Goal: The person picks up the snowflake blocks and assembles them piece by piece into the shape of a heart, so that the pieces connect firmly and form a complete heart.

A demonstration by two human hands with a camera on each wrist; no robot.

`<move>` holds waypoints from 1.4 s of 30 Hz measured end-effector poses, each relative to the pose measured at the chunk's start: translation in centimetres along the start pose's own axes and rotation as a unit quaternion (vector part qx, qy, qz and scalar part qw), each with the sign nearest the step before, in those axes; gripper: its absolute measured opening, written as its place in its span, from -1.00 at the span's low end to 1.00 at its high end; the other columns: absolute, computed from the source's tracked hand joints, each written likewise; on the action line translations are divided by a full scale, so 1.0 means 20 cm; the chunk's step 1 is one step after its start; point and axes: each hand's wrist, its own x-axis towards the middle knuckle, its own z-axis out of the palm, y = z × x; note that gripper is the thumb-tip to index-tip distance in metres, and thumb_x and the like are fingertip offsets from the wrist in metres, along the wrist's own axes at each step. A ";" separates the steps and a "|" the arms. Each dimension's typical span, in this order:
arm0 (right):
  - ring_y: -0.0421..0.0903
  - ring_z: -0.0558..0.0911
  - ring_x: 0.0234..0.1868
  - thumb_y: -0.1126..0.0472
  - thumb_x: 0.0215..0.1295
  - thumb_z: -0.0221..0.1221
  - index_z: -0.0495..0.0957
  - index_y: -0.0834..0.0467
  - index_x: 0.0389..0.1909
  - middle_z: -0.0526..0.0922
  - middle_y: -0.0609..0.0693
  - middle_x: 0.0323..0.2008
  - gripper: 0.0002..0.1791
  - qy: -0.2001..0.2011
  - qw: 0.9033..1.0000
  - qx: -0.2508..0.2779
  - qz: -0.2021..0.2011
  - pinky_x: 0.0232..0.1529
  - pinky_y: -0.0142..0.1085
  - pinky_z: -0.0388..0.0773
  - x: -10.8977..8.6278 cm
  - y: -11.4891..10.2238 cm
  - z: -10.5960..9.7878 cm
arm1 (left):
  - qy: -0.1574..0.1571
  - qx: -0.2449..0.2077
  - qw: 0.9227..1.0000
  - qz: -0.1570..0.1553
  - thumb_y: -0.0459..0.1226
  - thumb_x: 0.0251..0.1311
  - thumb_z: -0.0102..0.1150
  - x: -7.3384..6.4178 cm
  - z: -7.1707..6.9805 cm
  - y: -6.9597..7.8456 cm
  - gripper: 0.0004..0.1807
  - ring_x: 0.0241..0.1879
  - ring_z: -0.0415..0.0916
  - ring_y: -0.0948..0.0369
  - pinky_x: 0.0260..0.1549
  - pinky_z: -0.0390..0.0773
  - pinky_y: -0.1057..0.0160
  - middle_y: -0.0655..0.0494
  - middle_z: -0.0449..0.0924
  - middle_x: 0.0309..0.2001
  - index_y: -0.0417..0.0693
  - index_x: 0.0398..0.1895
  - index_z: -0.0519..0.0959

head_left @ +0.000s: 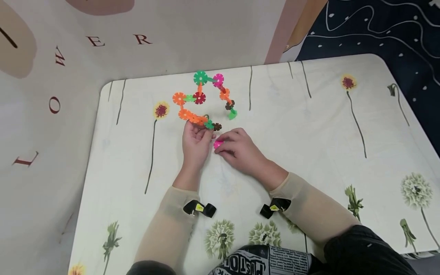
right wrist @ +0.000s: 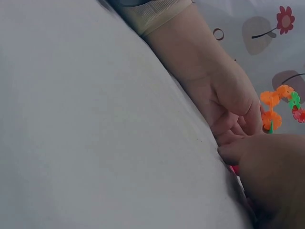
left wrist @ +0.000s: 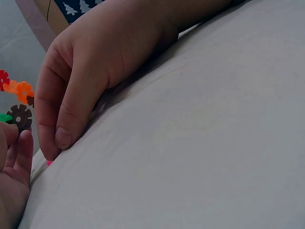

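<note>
A curving chain of interlocking snowflake discs in orange, green, red, pink and brown stands over the far part of the table. My left hand (head_left: 196,148) grips its near end, by the orange discs (head_left: 192,117) and a green disc (head_left: 209,124). At that end a brown disc (left wrist: 19,117) sticks out past the left thumb. Just to the right, my right hand (head_left: 242,151) pinches a pink disc (head_left: 217,144) low over the cloth, fingers covering most of it. The chain's other end, a light green disc (head_left: 232,114), lies beyond the right hand.
A white cloth with printed flowers covers the table (head_left: 309,152). Behind and to the left stands a pale wall covering (head_left: 206,34) with letters; dark patterned fabric (head_left: 364,38) fills the far right corner. Each forearm wears a black strap (head_left: 192,207).
</note>
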 end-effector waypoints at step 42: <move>-0.10 0.75 -0.11 0.35 0.37 0.42 0.71 0.27 0.17 0.81 0.09 -0.10 -0.63 0.187 0.902 0.299 0.248 -0.06 -0.34 0.71 0.03 -0.02 -0.02 | -0.001 -0.054 0.998 -0.020 -0.64 0.38 0.17 -0.01 0.00 0.03 -0.42 -0.17 0.67 0.12 -0.17 0.77 0.24 -0.07 0.62 -0.01 -0.41 0.43 0.29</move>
